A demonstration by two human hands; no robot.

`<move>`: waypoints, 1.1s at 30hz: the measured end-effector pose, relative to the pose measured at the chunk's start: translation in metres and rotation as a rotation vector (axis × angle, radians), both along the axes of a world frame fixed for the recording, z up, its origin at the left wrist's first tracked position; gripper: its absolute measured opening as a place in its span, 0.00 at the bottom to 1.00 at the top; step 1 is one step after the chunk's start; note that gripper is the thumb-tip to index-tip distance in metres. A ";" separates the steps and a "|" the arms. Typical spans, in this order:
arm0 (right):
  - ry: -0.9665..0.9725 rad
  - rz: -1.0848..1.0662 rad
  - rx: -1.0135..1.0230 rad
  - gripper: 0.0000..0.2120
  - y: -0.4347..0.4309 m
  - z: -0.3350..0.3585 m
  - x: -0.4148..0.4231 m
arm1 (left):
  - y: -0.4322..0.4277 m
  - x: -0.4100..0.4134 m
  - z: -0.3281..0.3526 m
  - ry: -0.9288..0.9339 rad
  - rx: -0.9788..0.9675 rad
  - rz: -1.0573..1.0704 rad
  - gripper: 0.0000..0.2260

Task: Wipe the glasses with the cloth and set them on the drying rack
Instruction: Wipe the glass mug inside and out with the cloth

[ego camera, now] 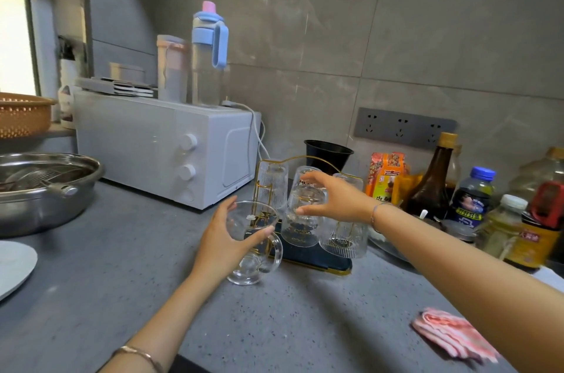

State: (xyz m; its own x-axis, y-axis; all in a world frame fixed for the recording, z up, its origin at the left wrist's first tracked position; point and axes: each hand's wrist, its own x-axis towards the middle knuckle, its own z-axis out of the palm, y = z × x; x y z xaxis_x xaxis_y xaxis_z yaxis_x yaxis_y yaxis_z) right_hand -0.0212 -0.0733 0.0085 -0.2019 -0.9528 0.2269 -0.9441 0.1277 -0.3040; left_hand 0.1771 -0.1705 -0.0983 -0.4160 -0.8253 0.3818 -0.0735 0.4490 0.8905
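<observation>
My left hand (224, 240) grips a clear glass mug with a handle (254, 246), held just above the counter in front of the drying rack. The drying rack (320, 266) has a gold wire frame and a dark tray, with several ribbed glasses hanging upside down on it. My right hand (334, 200) holds an upturned clear glass (300, 214) at the middle of the rack, thumb and fingers around its base. A ribbed glass (273, 183) hangs at the rack's back left and another (345, 238) at its front right. The pink cloth (451, 337) lies folded on the counter at the lower right, under my right forearm.
A white microwave (158, 146) stands left of the rack with bottles on top. A steel bowl (42, 189) and a white plate (13, 266) sit at the left. Sauce bottles and jars (476, 198) crowd the right, behind a black cup (328, 156).
</observation>
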 end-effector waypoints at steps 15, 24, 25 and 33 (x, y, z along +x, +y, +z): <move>-0.528 0.148 -0.040 0.37 0.076 0.015 0.016 | 0.048 0.008 0.029 0.245 0.014 -0.253 0.46; -0.820 0.227 0.026 0.52 0.150 0.007 0.013 | 0.120 -0.023 0.069 0.325 0.125 -0.563 0.56; -0.847 0.223 -0.007 0.52 0.163 0.007 0.011 | 0.131 -0.029 0.074 0.315 0.138 -0.581 0.55; -1.012 0.052 -0.302 0.33 0.218 0.002 0.009 | 0.192 -0.067 0.095 0.180 0.228 -0.738 0.58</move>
State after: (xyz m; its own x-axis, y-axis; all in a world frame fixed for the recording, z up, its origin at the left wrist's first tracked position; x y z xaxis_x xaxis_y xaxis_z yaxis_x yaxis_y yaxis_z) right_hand -0.0120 0.1451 0.0109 -0.3902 -0.8977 0.2048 -0.2354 -0.1178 -0.9647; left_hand 0.1105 0.0218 -0.0029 -0.8342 -0.4260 0.3502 0.3264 0.1304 0.9362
